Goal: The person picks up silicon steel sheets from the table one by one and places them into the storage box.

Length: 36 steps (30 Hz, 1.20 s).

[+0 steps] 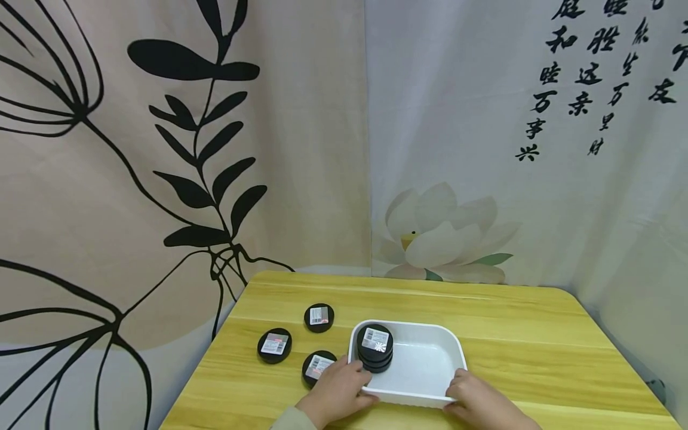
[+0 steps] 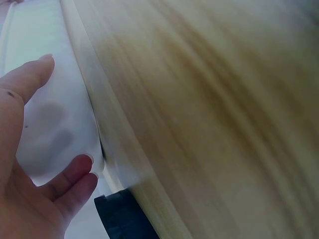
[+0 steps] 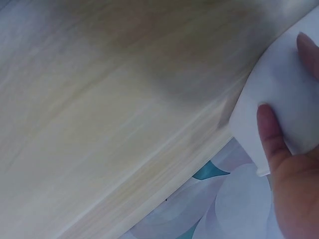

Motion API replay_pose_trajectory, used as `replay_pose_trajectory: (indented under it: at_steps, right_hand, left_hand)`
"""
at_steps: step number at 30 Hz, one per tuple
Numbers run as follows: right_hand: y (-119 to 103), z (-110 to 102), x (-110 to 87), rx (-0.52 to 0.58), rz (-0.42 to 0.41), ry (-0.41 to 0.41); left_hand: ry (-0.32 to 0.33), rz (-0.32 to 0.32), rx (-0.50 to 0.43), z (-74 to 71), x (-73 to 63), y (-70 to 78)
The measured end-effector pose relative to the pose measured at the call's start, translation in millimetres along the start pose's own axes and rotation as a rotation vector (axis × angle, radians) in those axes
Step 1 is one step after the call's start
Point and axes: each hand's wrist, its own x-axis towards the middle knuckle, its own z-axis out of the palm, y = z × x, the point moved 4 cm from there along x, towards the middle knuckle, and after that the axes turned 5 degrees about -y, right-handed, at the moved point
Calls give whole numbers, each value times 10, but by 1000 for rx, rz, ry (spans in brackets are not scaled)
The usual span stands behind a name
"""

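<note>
A white plastic tray [image 1: 411, 396] sits near the front of the table. In its left end stands a stack of black round discs [image 1: 375, 346], the top one bearing a barcode label. My left hand [image 1: 344, 387] grips the tray's near left corner. The left wrist view shows that thumb [image 2: 37, 74] against the white wall, with fingertips [image 2: 82, 167] at the corner. At the near right corner my right hand [image 1: 478, 399] holds the tray, its fingers [image 3: 271, 132] on the outer wall. Beside my left hand lies a black disc [image 1: 318, 365], partly hidden by it.
Two more labelled black discs lie on the wooden table left of the tray, one nearer the left edge [image 1: 275, 345] and one farther back [image 1: 319, 318]. A printed curtain [image 1: 317, 149] hangs behind the table.
</note>
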Motion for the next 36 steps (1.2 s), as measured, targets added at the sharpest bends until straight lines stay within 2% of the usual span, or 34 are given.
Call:
replay_pose_trajectory:
  at_steps: [5, 9, 17, 21, 29, 36]
  right_hand:
    - [-4, 11, 9, 40, 80, -69]
    - [-11, 29, 11, 37, 116, -92]
    - [-18, 44, -11, -16, 101, -49]
    - [-12, 43, -5, -9, 92, -54]
    - [4, 35, 26, -19, 70, -54]
    - [-5, 33, 29, -33, 65, -60]
  left_hand:
    - [8, 4, -1, -8, 1, -2]
    - [5, 6, 0, -9, 1, -2]
    - [0, 6, -3, -1, 11, -7]
    - [-3, 3, -2, 5, 11, -10]
    - [-51, -1, -15, -18, 35, -32]
    - [-54, 10, -21, -30, 18, -37]
